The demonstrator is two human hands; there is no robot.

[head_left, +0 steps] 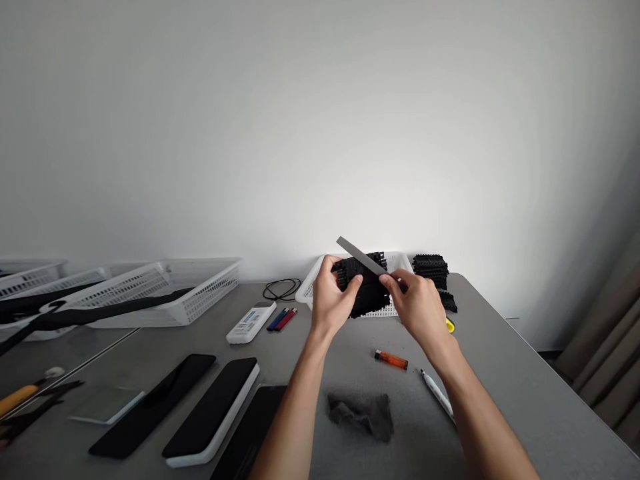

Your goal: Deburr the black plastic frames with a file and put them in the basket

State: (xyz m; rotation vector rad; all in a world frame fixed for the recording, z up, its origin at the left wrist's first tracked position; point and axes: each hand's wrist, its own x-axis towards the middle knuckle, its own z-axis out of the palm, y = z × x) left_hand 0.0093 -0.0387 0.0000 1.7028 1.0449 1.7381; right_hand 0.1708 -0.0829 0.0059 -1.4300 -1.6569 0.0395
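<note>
My left hand (333, 297) is closed round a black ribbed plastic part (367, 293), held up above the grey table (525, 373). My right hand (417, 303) pinches a flat grey metal file (361, 256) that lies slanted across the top of the black part. Both hands hover in front of a small white basket (307, 288) near the wall. A stack of similar black parts (430, 268) stands just right of the basket.
An orange lighter (391, 359), a white pen (437, 393) and a dark grey cloth (361, 412) lie below my hands. Three dark phones (213, 407) lie at lower left. Farther left are a white remote (250, 323), blue and red lighters (281, 319), white baskets (165, 293) and a black cable (281, 289).
</note>
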